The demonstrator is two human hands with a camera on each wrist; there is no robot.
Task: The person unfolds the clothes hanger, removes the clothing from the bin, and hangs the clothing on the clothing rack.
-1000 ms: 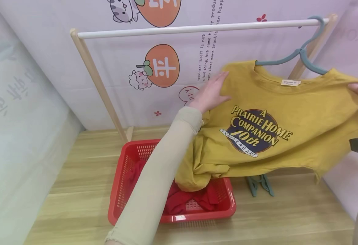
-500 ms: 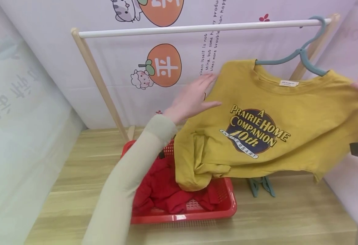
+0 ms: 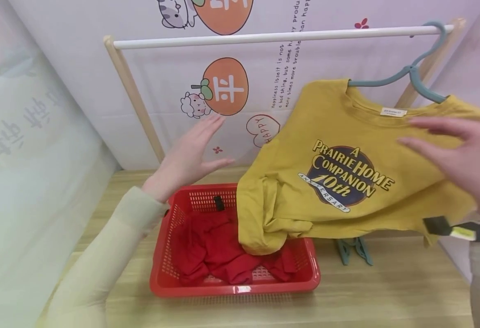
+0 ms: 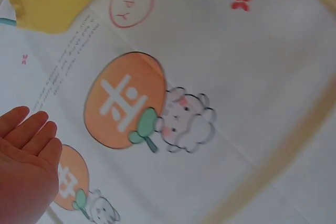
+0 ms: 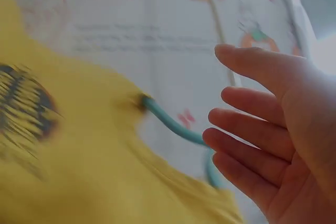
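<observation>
A yellow T-shirt point(image 3: 289, 182) with a printed round logo hangs on a blue-green hanger point(image 3: 415, 75), whose hook goes over the white rod point(image 3: 231, 40) near its right end. My left hand point(image 3: 186, 157) is above the red basket's left part, fingers extended, apart from the shirt and holding nothing. In front of the shirt's right shoulder, my right hand point(image 3: 465, 155) has its fingers spread with nothing in them. The right wrist view also shows that hand point(image 5: 268, 124) open near the hanger. Part of the shirt's right side is hidden behind the right hand.
Below stands a red basket point(image 3: 240, 289) holding red cloth point(image 3: 211, 250). A folded blue-green hanger point(image 3: 354, 251) lies on the wooden tabletop point(image 3: 367, 296) behind the shirt's hem. Wooden posts point(image 3: 135, 98) carry the rod, with a printed white backdrop behind.
My left hand has moved left and down, away from the shirt's left shoulder. My right hand has left the right sleeve and come inward in front of the shirt.
</observation>
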